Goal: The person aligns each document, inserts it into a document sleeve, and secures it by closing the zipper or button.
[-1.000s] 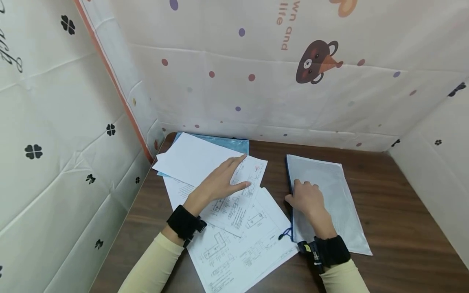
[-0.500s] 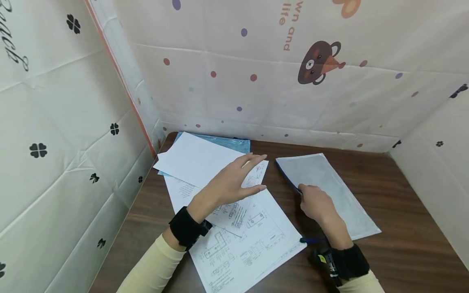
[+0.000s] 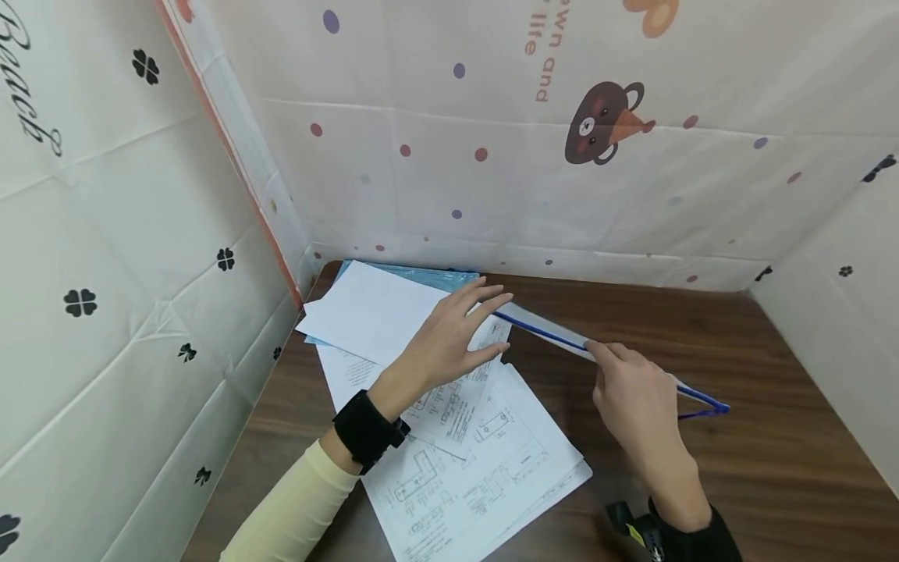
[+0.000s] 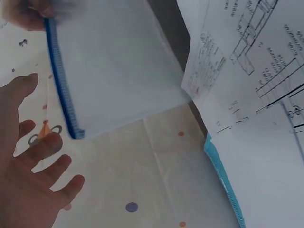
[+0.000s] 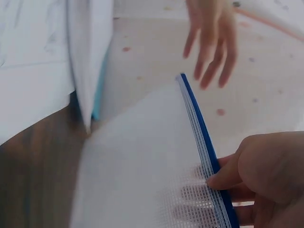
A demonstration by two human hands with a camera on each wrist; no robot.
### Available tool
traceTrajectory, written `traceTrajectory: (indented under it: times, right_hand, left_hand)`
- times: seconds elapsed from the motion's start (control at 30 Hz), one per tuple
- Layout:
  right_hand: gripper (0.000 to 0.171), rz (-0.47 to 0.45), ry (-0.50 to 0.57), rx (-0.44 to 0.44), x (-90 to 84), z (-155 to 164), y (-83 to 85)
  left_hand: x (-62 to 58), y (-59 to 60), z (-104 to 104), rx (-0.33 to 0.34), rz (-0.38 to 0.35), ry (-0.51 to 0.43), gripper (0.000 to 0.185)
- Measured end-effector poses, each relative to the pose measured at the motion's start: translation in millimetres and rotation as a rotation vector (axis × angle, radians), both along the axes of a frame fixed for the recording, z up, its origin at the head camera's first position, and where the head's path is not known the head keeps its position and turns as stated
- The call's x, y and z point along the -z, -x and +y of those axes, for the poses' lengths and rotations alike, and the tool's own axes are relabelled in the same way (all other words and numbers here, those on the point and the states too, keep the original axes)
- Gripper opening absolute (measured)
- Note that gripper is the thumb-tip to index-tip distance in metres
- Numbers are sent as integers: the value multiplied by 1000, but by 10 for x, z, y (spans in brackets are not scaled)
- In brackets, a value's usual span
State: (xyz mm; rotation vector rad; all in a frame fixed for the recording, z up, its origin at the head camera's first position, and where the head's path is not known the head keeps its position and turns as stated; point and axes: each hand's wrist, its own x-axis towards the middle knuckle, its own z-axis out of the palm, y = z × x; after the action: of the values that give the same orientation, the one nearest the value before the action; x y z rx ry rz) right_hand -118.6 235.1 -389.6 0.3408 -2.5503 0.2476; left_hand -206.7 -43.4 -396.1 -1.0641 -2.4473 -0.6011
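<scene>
My right hand [image 3: 642, 398] pinches the blue zipper edge of a translucent mesh zip pouch [image 3: 546, 324] between thumb and fingers. The pouch is lifted off the table, zipper side up, and in the right wrist view fingers show through its mesh [image 5: 133, 166]. A zipper cord trails at its near end. My left hand [image 3: 445, 332] is spread, palm facing the pouch, close to the far end of the zipper; in the left wrist view a gap shows between its fingers [image 4: 47, 145] and the zipper edge. Below the left hand lie printed drawing sheets [image 3: 485, 460].
A blank white sheet [image 3: 382, 300] lies at the back left over a light blue pouch [image 3: 438, 275]. The brown wooden table [image 3: 765, 406] is bounded by patterned white cloth walls [image 3: 393, 179] at the back and both sides.
The right hand has raised the mesh pouch from the table and tipped it zipper edge up, swinging its far end left. The left hand has lifted from the papers and moved slightly right.
</scene>
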Motion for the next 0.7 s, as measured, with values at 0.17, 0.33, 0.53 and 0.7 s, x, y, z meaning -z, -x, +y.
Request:
traceTrajectory:
  times: [0.17, 0.33, 0.53, 0.7]
  right_hand:
    - [36, 17, -10, -57, -109, -76, -141]
    - [37, -7, -26, -105, -134, -55, -217]
    - [36, 9, -23, -34, -205, 133, -380]
    - [59, 182, 112, 51, -346, 374, -542]
  left_hand:
    - [-45, -53, 73, 43, 21, 21, 52]
    - [-8, -91, 118, 39, 89, 19, 31]
    - [47, -53, 60, -1, 199, -129, 19]
    - [38, -16, -25, -61, 233, -296, 16]
